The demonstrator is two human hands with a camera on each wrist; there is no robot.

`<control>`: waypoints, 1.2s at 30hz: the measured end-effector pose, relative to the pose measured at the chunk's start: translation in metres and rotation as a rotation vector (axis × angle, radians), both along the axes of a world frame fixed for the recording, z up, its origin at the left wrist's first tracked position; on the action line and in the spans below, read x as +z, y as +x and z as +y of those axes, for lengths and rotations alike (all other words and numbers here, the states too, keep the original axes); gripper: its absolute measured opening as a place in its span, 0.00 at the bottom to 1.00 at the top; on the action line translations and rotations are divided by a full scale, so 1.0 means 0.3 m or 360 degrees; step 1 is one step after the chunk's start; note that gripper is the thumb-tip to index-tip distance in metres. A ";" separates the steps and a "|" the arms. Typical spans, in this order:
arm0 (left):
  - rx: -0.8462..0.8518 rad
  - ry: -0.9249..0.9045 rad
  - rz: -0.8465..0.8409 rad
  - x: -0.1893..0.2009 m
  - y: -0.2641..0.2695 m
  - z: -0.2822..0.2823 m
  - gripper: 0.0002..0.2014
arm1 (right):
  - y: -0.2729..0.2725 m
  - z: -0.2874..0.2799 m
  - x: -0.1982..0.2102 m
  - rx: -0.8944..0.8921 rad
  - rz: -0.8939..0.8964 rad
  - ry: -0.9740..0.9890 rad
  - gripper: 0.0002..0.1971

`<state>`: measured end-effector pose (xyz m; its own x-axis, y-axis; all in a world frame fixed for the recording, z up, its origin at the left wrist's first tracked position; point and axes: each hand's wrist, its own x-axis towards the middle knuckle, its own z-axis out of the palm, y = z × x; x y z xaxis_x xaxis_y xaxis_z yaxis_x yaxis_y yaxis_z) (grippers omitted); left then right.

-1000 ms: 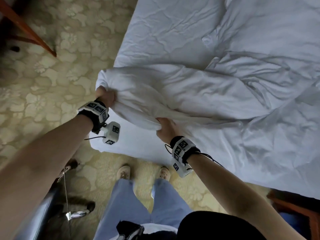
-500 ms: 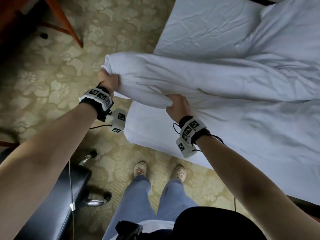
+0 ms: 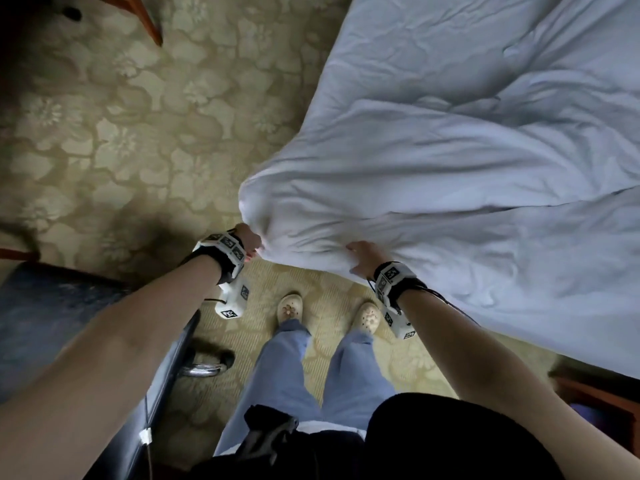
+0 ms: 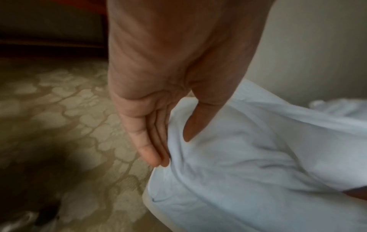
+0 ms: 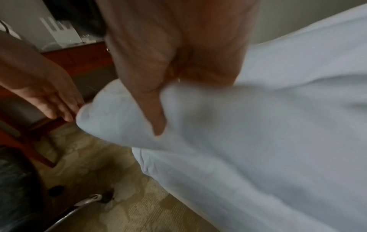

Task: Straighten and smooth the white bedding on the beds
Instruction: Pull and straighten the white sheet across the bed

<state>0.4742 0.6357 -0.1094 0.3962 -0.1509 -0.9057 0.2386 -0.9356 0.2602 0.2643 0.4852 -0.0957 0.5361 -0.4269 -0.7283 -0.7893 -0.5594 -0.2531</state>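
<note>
The white duvet (image 3: 415,188) lies crumpled across the bed, and its near corner hangs off the bed over the carpet. My left hand (image 3: 254,242) holds that corner. In the left wrist view the thumb lies on top of the duvet (image 4: 248,157) and the straight fingers (image 4: 157,149) run along its underside, pinching it. About a forearm's length to the right, my right hand (image 3: 356,256) grips the duvet's edge. In the right wrist view its thumb (image 5: 155,113) presses over a bunched fold of duvet (image 5: 258,125); the other fingers are hidden beneath. The fitted sheet (image 3: 433,39) shows further up the bed.
A black chair (image 3: 69,323) with a chrome base (image 3: 204,368) stands close on my left. A wooden furniture leg (image 3: 149,22) is at the top left, dark wooden furniture (image 3: 595,396) at the bottom right. Patterned carpet (image 3: 138,133) lies left of the bed; my feet (image 3: 290,304) stand under the duvet edge.
Both hands have drawn the duvet corner back toward me and lower, off the bed's end. The bunched roll has spread out flatter over the bed.
</note>
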 end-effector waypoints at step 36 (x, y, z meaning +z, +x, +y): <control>-0.2104 -0.0753 -0.0363 0.068 -1.636 -1.198 0.34 | -1.821 -0.768 -0.056 -0.2356 -0.0332 -0.0073 0.30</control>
